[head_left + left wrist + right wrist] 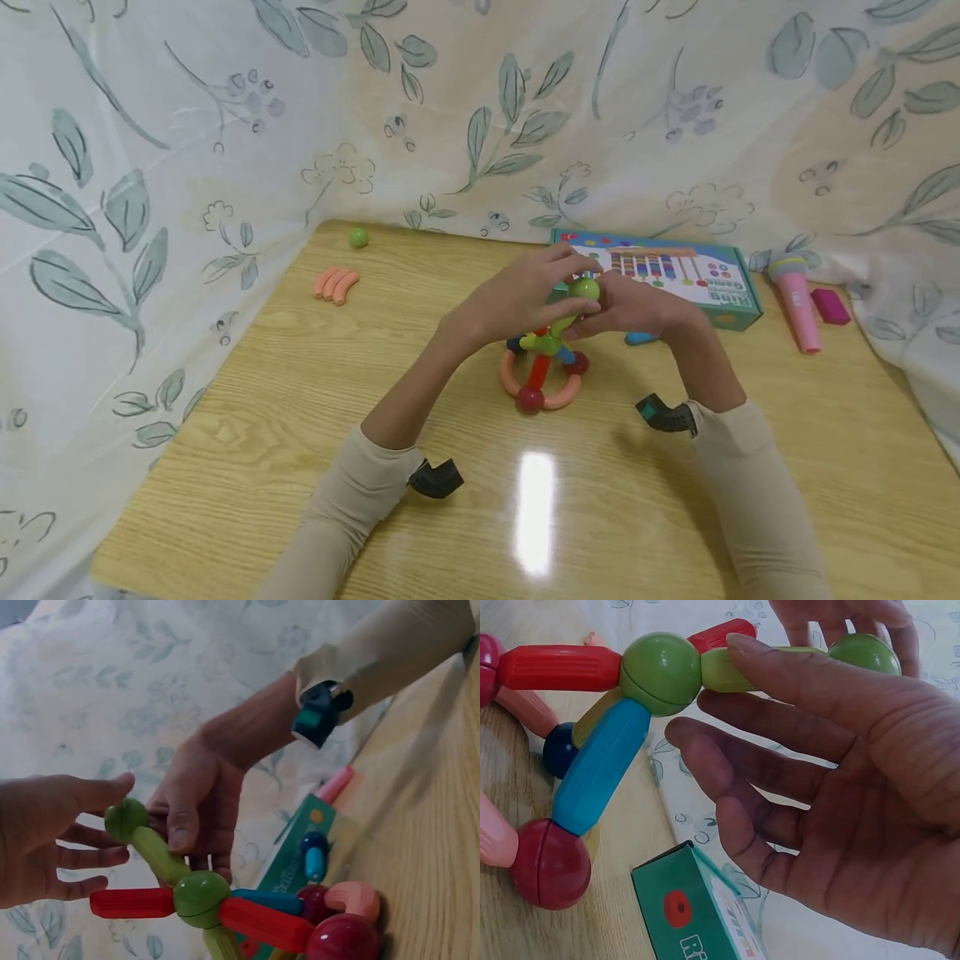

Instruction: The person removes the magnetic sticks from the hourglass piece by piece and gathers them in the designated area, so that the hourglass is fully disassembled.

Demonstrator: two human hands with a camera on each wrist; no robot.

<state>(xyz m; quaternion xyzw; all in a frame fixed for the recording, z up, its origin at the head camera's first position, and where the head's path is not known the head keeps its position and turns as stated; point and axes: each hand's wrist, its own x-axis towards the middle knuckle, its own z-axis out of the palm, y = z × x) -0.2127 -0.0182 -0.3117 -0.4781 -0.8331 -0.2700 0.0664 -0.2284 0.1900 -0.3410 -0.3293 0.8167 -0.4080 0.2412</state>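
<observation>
A toy frame of coloured sticks and balls stands on the table, its base a ring of curved orange sticks (510, 372) joined by balls, among them a dark red ball (531, 397). Red sticks (266, 924), a blue stick (602, 766) and others meet at a green centre ball (661, 673). From it a light green stick (160, 853) slants up to a second green ball (126, 821). My right hand (637, 304) pinches that stick between thumb and index finger. With thumb and fingers, my left hand (517, 296) holds the upper ball; its other fingers are spread.
Behind the frame lies a toy box (738, 287), with a blue stick (642, 338) before it. At right are a pink microphone (798, 308) and a magenta block (831, 307). Several curved orange sticks (336, 285) and a green ball (358, 238) sit at far left.
</observation>
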